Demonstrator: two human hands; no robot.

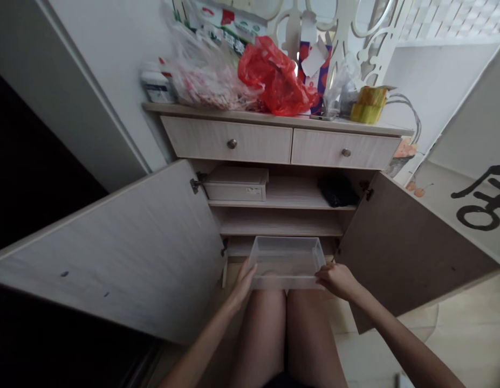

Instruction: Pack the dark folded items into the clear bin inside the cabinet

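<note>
A clear plastic box [288, 264], with its top uncovered, is held between my two hands just above my knees. My left hand [244, 280] grips its left side, thumb on the near corner. On the right, my right hand [336, 279] has its fingers curled round the near right corner of the box. Through the clear walls I see nothing in it but my knees and the cabinet behind. Directly beyond it stands the cabinet with its shelves [280, 222] exposed.
Both cabinet doors, left [124, 253] and right [411, 248], swing out on either side of me. A white box [235, 184] and a black bag [337, 190] lie on the upper shelf. Plastic bags, including a red bag [274, 75], crowd the cabinet top [185, 111].
</note>
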